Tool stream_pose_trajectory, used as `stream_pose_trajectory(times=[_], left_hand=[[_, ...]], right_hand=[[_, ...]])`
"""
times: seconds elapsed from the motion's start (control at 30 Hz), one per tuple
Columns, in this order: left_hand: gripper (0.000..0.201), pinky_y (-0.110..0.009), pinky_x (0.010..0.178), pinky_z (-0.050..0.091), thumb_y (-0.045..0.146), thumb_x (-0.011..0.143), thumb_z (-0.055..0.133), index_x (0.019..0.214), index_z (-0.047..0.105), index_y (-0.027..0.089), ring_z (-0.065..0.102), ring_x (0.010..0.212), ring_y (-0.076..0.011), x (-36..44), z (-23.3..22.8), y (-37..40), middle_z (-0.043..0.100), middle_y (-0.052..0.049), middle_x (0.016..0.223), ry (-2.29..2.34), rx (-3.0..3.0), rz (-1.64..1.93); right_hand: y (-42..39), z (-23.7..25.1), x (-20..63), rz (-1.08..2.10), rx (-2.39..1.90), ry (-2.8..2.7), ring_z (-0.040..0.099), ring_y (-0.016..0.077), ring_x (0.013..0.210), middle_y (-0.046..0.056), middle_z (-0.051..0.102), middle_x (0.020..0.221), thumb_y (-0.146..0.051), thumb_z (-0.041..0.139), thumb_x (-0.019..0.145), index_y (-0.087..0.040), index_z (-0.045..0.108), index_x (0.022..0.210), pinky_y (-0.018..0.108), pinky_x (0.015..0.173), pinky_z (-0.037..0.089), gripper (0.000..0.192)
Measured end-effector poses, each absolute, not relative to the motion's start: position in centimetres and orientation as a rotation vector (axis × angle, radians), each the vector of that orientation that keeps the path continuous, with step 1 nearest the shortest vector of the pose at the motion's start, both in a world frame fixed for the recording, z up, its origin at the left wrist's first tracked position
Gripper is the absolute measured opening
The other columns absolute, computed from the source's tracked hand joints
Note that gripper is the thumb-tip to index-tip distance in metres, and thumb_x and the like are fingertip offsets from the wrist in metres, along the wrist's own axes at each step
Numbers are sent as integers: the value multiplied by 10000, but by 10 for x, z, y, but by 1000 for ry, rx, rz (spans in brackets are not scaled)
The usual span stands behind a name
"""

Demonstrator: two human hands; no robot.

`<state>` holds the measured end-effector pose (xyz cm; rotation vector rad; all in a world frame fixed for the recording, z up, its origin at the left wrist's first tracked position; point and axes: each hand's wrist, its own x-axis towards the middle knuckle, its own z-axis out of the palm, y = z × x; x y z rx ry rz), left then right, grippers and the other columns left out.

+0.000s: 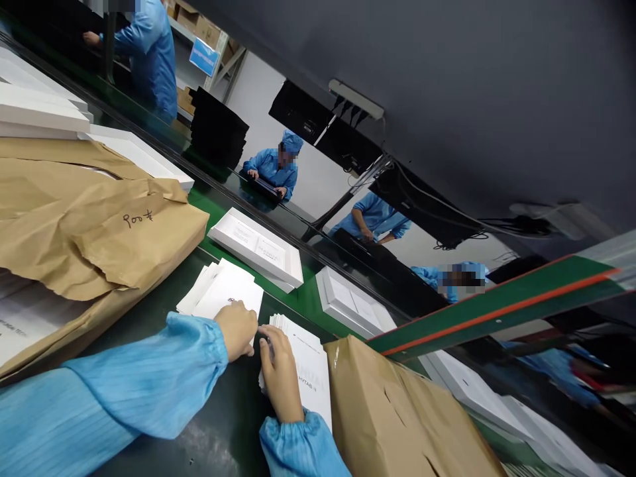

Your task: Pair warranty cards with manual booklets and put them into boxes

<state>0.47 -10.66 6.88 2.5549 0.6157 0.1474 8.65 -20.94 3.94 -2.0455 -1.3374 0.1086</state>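
My left hand (237, 329) rests curled on the loose white cards (223, 291), right hand (279, 371) flat on the booklet stack (308, 371) just beside it, fingertips almost touching, neither really gripping anything.

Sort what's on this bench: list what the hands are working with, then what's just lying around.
In hand: left hand on fanned white cards; right hand on booklet stack.

Lying about: brown paper wrapping, brown paper parcel, open white boxes on green belt.
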Motion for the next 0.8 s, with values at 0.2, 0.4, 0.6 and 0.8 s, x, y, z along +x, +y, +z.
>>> stream_pose_trajectory(times=[0.2, 0.4, 0.6, 0.8], left_hand=[[197, -360, 678, 346, 217, 721, 357, 795, 514, 125, 523, 762, -262, -6, 94, -85, 557, -108, 705, 624, 2589, 294], [152, -247, 571, 374, 301, 727, 353, 670, 435, 187, 514, 501, -144, -15, 116, -60, 441, 35, 416, 711, 1986, 971], [139, -210, 465, 405, 303, 709, 367, 645, 377, 180, 519, 475, -94, 3, 95, -61, 504, 44, 529, 328, 1332, 617], [176, -238, 602, 416, 290, 637, 507, 743, 509, 149, 565, 694, -142, 3, 89, -61, 609, -19, 718, 100, 1356, 210]], right_hand=[[-210, 41, 85, 83, -1916, -1246, 410, 166, 950, 59, 495, 972, -244, 364, 752, -195, 512, 926, 336, 852, 291, 234], [-208, 49, 73, 552, -1473, -773, 469, 167, 899, 74, 502, 982, -339, 399, 734, -190, 437, 996, 350, 778, 373, 304], [-211, 62, 74, 682, -1167, -573, 483, 159, 895, 41, 543, 977, -332, 424, 720, -244, 433, 1036, 345, 747, 395, 328], [-223, 77, 97, 665, -1409, -680, 491, 180, 876, 51, 563, 944, -319, 469, 695, -207, 481, 989, 310, 685, 412, 315]])
